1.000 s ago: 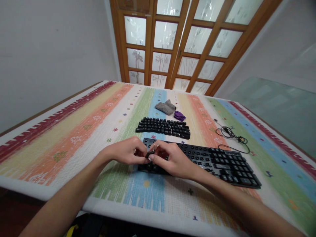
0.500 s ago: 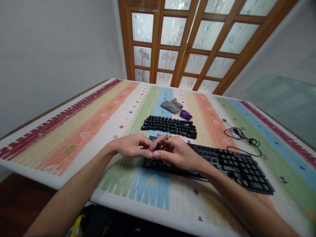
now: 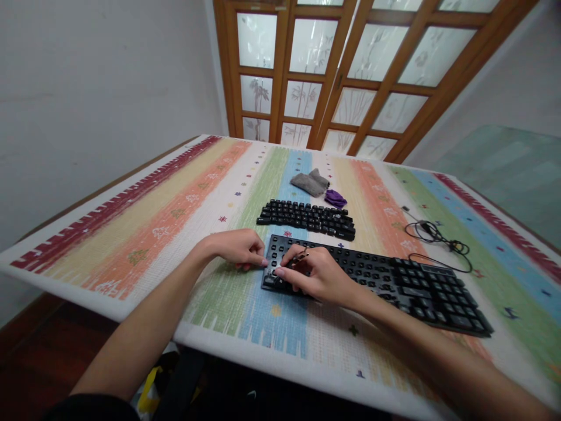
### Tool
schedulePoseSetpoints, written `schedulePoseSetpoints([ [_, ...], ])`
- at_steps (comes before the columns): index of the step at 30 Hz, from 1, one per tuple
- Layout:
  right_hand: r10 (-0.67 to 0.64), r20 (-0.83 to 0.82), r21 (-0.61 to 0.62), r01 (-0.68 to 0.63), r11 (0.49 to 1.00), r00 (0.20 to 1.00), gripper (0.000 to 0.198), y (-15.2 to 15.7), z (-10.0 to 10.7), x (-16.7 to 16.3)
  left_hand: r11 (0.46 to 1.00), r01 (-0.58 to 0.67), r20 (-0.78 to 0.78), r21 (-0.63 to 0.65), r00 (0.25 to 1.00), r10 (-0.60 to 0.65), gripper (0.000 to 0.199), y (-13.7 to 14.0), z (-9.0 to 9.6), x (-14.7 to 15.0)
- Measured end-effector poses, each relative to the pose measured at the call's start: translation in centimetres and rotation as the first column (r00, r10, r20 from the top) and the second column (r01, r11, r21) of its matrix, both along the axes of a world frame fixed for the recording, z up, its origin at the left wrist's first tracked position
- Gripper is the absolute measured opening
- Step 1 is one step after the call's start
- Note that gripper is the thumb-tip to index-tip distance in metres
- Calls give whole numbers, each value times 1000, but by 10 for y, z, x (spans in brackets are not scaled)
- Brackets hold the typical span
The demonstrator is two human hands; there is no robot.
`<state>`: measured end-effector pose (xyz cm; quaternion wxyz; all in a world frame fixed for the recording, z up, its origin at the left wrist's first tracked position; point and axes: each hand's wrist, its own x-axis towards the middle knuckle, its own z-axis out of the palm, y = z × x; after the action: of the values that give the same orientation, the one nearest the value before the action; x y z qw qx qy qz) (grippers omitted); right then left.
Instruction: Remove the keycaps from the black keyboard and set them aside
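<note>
A black keyboard lies at a slant on the table, its left and middle part largely stripped of keycaps and its right part still covered. My left hand is curled at the keyboard's left end, the thumb against the edge. Over the lower left corner, my right hand has thumb and index finger pinched at a small black keycap. A thin brownish thing shows among the right fingers; its kind is unclear. Behind the keyboard, loose black keycaps lie in keyboard-like rows.
A grey cloth and a purple cloth lie beyond the loose keycaps. To the right is a coiled black cable. A striped tablecloth covers the table, whose front edge is close to me.
My hands were together above the keyboard around a small dark thing, with thin wire loops below. Now they are apart: left at the keyboard's edge, right lowered to its corner.
</note>
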<state>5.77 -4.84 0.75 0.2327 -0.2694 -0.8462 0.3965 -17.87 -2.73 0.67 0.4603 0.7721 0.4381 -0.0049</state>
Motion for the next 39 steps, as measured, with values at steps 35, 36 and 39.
schedulePoseSetpoints([
  [35,45,147,-291,0,957,988,34,31,2,-33,992,-25,36,-120,999,29,15,2,0,0],
  [36,37,126,-329,7,944,991,36,34,1,-32,995,-31,39,-100,999,35,14,2,1,-2],
  [39,-12,49,-359,29,933,999,36,41,3,-26,999,-42,115,-13,992,43,14,2,6,-7],
])
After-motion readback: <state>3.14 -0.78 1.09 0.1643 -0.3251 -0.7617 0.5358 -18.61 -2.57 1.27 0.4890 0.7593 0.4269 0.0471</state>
